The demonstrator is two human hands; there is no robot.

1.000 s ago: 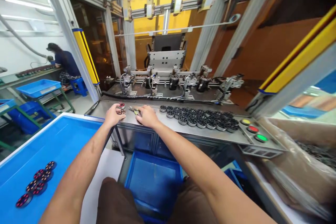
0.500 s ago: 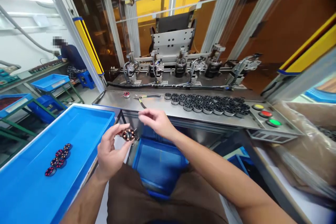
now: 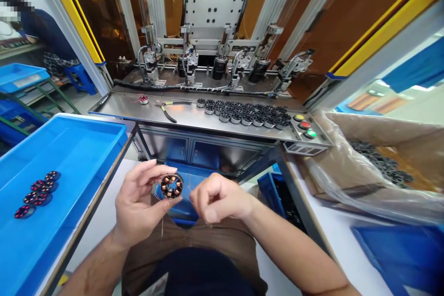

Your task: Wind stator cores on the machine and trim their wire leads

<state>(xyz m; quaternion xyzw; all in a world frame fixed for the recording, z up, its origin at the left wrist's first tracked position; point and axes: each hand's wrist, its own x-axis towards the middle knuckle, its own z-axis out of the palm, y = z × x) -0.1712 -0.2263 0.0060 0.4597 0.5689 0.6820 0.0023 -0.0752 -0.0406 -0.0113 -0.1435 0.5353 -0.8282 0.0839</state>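
My left hand (image 3: 137, 206) grips a copper-wound motor stator (image 3: 178, 186) between thumb and fingers, its open face turned toward me. A thin loose wire (image 3: 162, 225) hangs down below it. Just to the right, apart from the stator, is my right hand (image 3: 224, 199), its fingers curled and pressed together. Whatever they may hold is hidden. On the metal ledge ahead lie wire cutters (image 3: 169, 112) with black and yellow handles. A single stator with red parts (image 3: 143, 99) sits to their left, and many black stators (image 3: 243, 113) stand in rows to their right.
A blue tray (image 3: 86, 148) on my left holds several wound stators (image 3: 41, 187). Yellow, red and green buttons (image 3: 304, 125) are at the ledge's right end. Beyond stands a machine with clamping fixtures (image 3: 220, 64). A plastic-lined carton (image 3: 326, 162) holds black parts. A person (image 3: 52, 37) sits far left.
My view has tipped down and shifted right. My right hand has come down toward my lap, beside the stator. The stator in my left hand has turned so its face shows more fully.
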